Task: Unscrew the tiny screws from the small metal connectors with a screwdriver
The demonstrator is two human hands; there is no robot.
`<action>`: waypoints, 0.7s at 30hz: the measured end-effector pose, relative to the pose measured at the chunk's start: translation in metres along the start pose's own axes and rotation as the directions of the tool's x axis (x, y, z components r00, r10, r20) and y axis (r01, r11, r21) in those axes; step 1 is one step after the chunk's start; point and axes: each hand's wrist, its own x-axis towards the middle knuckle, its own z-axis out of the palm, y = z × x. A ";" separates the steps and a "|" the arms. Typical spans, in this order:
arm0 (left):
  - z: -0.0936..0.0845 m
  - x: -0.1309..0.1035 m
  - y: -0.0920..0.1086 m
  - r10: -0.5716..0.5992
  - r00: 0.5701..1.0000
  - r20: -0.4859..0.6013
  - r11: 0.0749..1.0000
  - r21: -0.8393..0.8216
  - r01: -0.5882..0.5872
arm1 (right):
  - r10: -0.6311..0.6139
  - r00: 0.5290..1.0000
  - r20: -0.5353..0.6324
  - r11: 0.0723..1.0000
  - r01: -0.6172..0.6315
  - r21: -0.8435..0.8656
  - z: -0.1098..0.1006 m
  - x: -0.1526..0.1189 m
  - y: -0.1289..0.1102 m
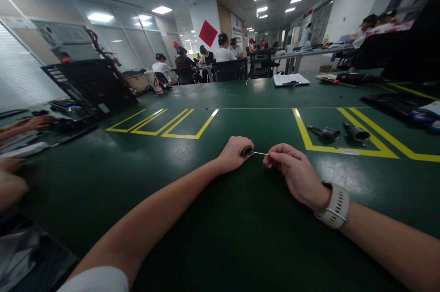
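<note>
My left hand (235, 154) is closed around a hole saw (246, 151), whose dark round open end faces me and to the right. Most of its body is hidden by my fingers. With thumb and fingertips pinched, my right hand (290, 166) holds a thin metal rod (260, 153), which looks like a hex key. The rod's far tip reaches to the hole saw's mouth; whether it touches inside cannot be made out. Further right, two more hole saws, one with its shank to the left (326, 133) and another (357, 132), lie inside a yellow taped box.
Yellow tape outlines (182, 136) mark the green table (206, 237). A clipboard with paper (291, 79) lies at the back, tools (360, 77) to its right, and blue-handled scissors (426, 118) at the right edge. Another person's hand (37, 122) is at the left. Black equipment (91, 85) stands behind it.
</note>
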 end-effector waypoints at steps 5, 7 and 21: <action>-0.003 0.000 0.005 0.024 0.998 0.050 0.994 0.104 -0.029 | -0.043 0.999 0.021 0.980 0.046 -0.194 0.000 -0.001 0.003; -0.003 0.000 0.006 0.032 0.998 0.056 0.992 0.117 -0.038 | -0.084 0.996 0.022 0.962 0.087 -0.260 -0.001 -0.002 0.004; -0.004 -0.001 0.010 0.042 0.996 0.073 0.985 0.163 -0.054 | -0.121 0.992 0.041 0.942 0.127 -0.310 -0.003 -0.003 0.005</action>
